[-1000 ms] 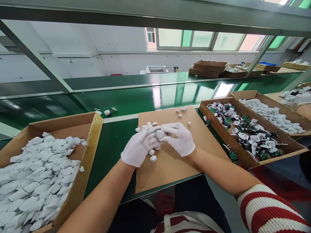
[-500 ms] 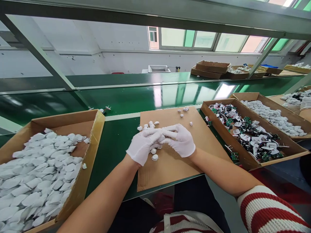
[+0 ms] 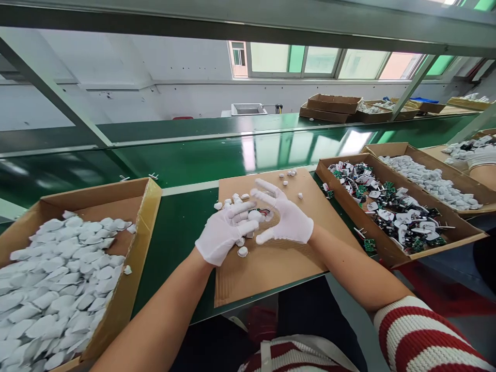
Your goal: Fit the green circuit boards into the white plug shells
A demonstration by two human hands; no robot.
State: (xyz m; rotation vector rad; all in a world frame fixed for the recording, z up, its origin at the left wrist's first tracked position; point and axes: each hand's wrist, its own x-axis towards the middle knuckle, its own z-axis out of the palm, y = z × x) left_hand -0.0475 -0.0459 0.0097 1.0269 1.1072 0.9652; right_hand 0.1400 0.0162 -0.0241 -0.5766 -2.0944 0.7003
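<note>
Both hands wear white gloves over a brown cardboard sheet (image 3: 279, 268). My left hand (image 3: 227, 230) holds a small white part (image 3: 256, 216) between thumb and fingers, with thin dark and red wires (image 3: 265, 211) at its right side. Close to its right is my right hand (image 3: 284, 214), fingers spread apart, with nothing gripped between them. Several small white pieces (image 3: 242, 251) lie around and partly beneath my left hand. More white pieces (image 3: 300, 196) rest near the sheet's far edge.
At the left, a cardboard box (image 3: 149, 222) holds many white pouch-like parts. Another box (image 3: 349, 219) at the right contains wired circuit boards and white parts; a box of white pieces (image 3: 430, 181) stands beyond it. Another person's gloved hand (image 3: 482, 157) shows at the right edge.
My right hand has opened and drawn apart from my left hand. The white part and its wires now show between them. The whole view has shifted slightly.
</note>
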